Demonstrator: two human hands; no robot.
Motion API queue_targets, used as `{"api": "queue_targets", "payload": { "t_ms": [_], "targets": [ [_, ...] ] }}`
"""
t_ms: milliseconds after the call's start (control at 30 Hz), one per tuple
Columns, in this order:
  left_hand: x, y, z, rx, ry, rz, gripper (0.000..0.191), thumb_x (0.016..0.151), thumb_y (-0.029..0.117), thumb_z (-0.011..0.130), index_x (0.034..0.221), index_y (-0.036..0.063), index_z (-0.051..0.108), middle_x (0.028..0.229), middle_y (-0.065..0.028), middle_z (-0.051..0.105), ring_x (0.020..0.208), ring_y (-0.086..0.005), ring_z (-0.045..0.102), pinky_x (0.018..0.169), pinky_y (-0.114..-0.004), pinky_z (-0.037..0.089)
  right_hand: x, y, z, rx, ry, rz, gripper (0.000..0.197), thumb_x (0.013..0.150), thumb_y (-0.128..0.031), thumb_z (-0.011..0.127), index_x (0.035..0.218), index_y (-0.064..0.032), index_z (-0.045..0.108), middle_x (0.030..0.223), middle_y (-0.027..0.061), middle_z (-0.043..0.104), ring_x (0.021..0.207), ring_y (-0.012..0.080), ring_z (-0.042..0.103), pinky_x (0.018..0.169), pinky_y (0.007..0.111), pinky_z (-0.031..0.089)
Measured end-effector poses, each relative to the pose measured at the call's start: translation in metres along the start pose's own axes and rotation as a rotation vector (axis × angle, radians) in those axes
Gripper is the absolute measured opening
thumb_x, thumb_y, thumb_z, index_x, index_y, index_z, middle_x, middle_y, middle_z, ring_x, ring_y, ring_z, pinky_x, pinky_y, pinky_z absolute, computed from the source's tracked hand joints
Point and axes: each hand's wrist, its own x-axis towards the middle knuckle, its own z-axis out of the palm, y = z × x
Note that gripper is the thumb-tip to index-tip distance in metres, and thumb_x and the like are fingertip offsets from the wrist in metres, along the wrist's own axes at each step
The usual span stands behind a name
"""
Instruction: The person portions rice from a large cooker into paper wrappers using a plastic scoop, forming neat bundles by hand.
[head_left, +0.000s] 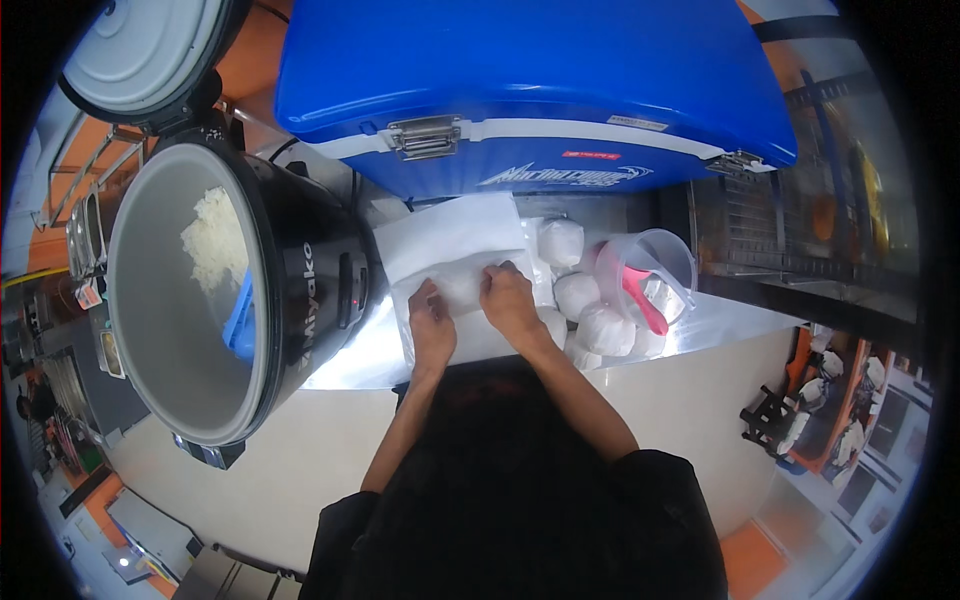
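A stack of white paper sheets (457, 221) lies on the metal counter in front of me. My left hand (433, 326) is at the left part of the folded top sheet, its fingertips curled onto the paper. My right hand (512, 300) pinches the same sheet's fold farther right. Whatever may lie under the fold is hidden. Just right of the paper sit several round bundles wrapped in white paper (606, 328). Among them stands a clear plastic jug (679, 259) with a pink-handled utensil (641, 292) in it.
To the left, a large Miyako rice cooker (307, 300) stands with its lid (142, 52) raised. Inside are cooked rice (217, 240) and a blue scoop (240, 330). A blue cooler box (525, 67) blocks the back. Metal shelving (810, 225) rises at the right.
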Motion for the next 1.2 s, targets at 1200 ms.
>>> {"api": "queue_targets", "payload": {
  "t_ms": [1200],
  "targets": [
    [0.039,0.026,-0.028,0.820,0.130,0.715,0.003,0.078,0.007,0.075,0.076,0.0068,0.076,0.109,-0.0087,0.070,0.101,-0.0306,0.062,0.093,-0.042,0.050,0.020,0.036,-0.016,-0.202,-0.090,-0.524,0.014,0.083,-0.004,0.070,0.095,-0.0062,0.075,0.115,0.0106,0.061,0.117,0.0322,0.058,0.098,0.046,0.050]
  ]
}}
